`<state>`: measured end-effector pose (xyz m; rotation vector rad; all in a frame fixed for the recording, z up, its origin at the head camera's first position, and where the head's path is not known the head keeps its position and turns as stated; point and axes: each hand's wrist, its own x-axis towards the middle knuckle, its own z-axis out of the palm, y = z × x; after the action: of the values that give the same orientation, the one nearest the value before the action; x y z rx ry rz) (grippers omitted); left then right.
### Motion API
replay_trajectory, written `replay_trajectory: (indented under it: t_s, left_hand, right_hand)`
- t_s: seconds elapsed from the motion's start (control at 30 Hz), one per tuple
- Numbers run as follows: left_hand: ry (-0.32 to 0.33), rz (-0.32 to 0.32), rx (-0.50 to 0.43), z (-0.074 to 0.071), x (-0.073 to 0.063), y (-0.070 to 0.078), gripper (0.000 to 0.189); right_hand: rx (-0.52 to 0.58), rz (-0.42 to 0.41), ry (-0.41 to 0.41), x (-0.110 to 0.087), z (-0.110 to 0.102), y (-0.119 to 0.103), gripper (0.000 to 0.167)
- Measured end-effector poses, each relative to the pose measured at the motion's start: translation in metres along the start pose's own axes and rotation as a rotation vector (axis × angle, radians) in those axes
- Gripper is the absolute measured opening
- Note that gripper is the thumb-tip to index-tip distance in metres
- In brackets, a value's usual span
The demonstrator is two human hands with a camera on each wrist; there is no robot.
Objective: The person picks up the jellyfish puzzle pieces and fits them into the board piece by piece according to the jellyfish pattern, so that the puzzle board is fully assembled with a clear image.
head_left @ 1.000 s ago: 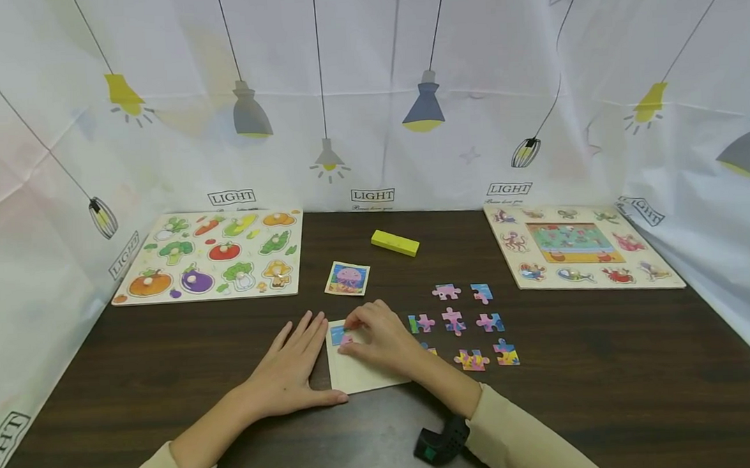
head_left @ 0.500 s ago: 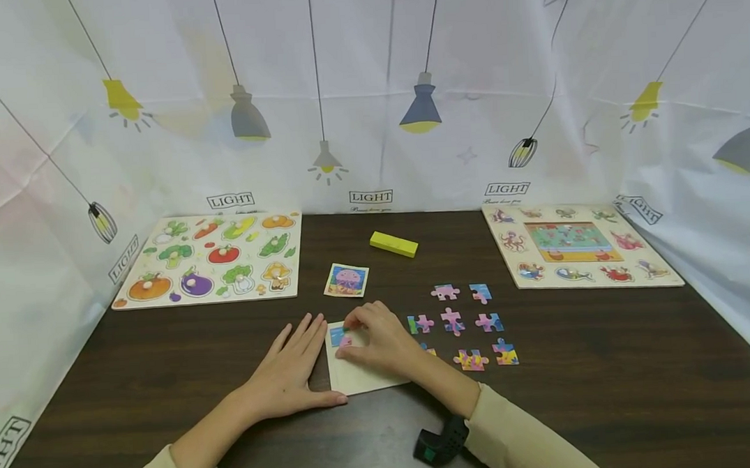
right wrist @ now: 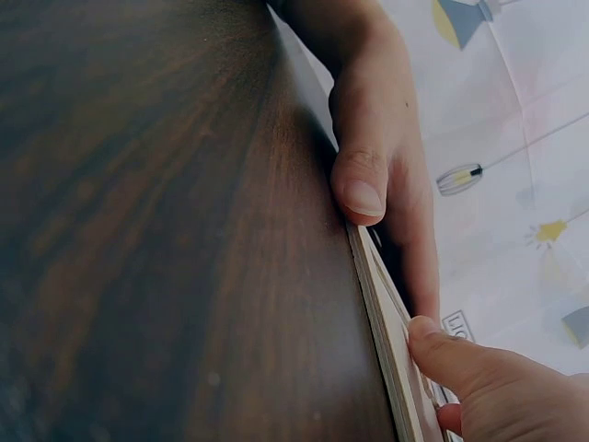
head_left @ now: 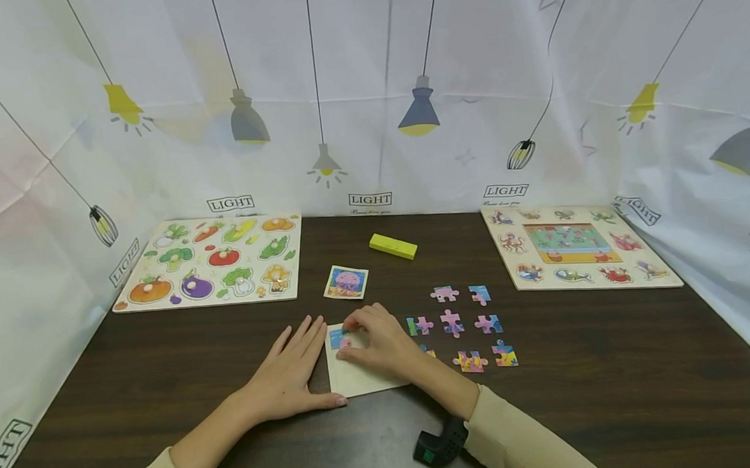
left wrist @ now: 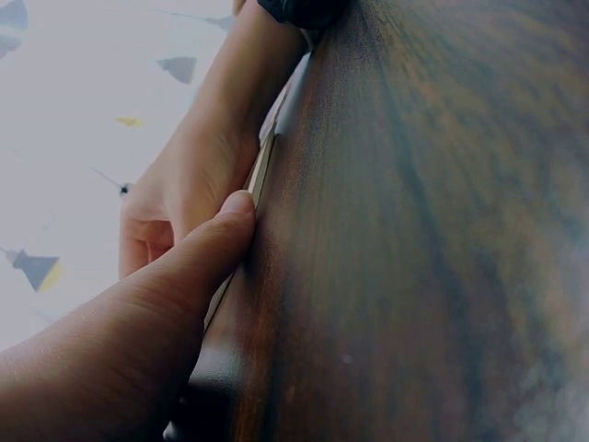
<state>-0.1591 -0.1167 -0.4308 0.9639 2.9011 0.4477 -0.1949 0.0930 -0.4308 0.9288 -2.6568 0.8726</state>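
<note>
A pale square puzzle tray (head_left: 359, 383) lies on the table in front of the person. In its far left corner sits a blue and pink jigsaw piece (head_left: 338, 339), partly covered by fingers. My right hand (head_left: 382, 342) pinches at that piece, thumb and forefinger curled down over it. Flat with fingers spread, my left hand (head_left: 287, 381) lies along the tray's left side, its thumb at the near corner. The left wrist view shows this thumb (left wrist: 237, 204) against the tray's edge. In the right wrist view, the right thumb (right wrist: 425, 330) reaches over the tray (right wrist: 382, 327).
Several loose jigsaw pieces (head_left: 452, 323) lie right of the tray, one partly behind the right wrist. Beyond it are a jellyfish picture card (head_left: 346, 282) and a yellow block (head_left: 393, 246). A vegetable board (head_left: 256, 256) stands back left, a sea-animal board (head_left: 578, 276) back right.
The head view has tilted up slightly, so the table things appear a little lower. Both hands keep their places at the tray.
</note>
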Motion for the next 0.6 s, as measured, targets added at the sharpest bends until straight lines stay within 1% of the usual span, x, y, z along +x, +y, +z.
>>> replay_trajectory:
  t_s: [0.23, 0.4, 0.6]
  left_hand:
    - [0.003, -0.004, 0.012, 0.000, 0.001, -0.002, 0.111]
    - [0.016, 0.000, 0.001, 0.002, 0.002, -0.002, 0.111]
    - [0.030, 0.013, -0.008, 0.005, 0.001, -0.002, 0.109]
  right_hand:
    - [-0.009, -0.014, 0.032, 0.001, -0.002, -0.001, 0.028]
    - [0.006, 0.005, 0.028, 0.002, -0.006, -0.001, 0.027]
    - [0.038, 0.042, 0.033, -0.004, -0.020, 0.003, 0.028]
